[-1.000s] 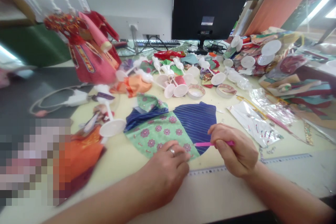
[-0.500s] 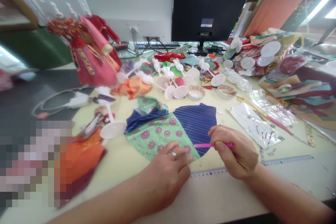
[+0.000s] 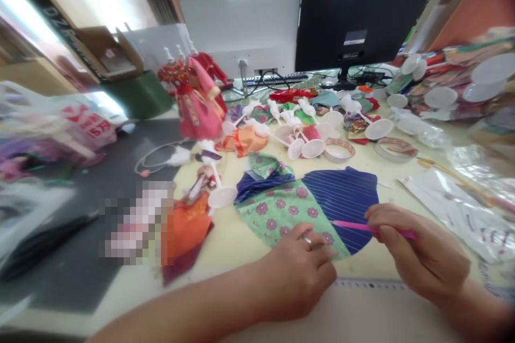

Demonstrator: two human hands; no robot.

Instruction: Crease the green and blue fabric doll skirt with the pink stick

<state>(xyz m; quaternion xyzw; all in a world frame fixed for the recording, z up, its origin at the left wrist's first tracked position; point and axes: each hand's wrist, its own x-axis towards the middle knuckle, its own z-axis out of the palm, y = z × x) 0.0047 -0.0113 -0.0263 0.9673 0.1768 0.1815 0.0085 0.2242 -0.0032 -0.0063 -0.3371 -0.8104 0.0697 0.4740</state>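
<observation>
A small doll-sized garment lies on the table, with a green flowered skirt panel (image 3: 281, 209) and a dark blue striped panel (image 3: 341, 198). My left hand (image 3: 298, 262), a ring on one finger, rests on the lower part of the green panel with its fingers spread out. In my right hand (image 3: 418, 252) is a slim pink pen-shaped tool (image 3: 354, 225), gripped between thumb and fingers. Its tip points left and meets the seam where green and blue join. Whether anything is on the tip is too small to tell.
A ruler (image 3: 372, 284) lies along the near side. Rolls of tape (image 3: 339, 151), white doll stands (image 3: 222, 197) and an orange garment (image 3: 185, 230) surround the cloth. A clear packet (image 3: 454, 209) lies right. Dressed doll forms (image 3: 201, 112) and monitors (image 3: 241, 27) stand behind.
My view has turned left, so everything sits further right in the picture. Both hands keep nearly the same place on the cloth, and the pink tool's tip stays by the seam.
</observation>
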